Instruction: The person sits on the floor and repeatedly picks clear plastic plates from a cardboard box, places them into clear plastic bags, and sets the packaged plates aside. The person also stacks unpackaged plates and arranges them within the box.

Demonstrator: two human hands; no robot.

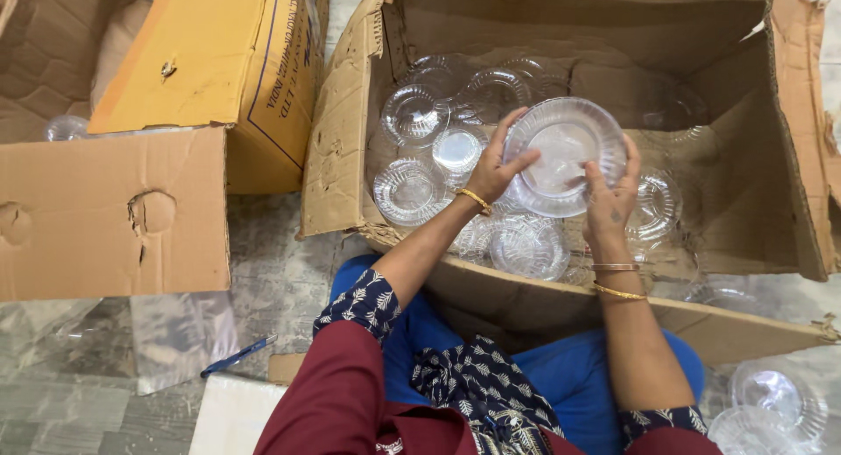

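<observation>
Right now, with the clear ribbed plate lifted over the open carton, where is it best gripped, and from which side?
By the rim, from opposite sides. The clear plate is thin, round and tilted toward the camera, so its edge is exposed all round. The left hand pinches the left rim and the right hand the lower right, above the plates in the carton.

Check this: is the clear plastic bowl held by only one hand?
No: the left hand and right hand both grip the clear plastic bowl above the open cardboard box.

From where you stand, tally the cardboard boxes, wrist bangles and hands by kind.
Boxes: 3, large one, yellow one, brown one
Bangles: 3, one left, two right
Hands: 2, left, right
Total: 8
</observation>
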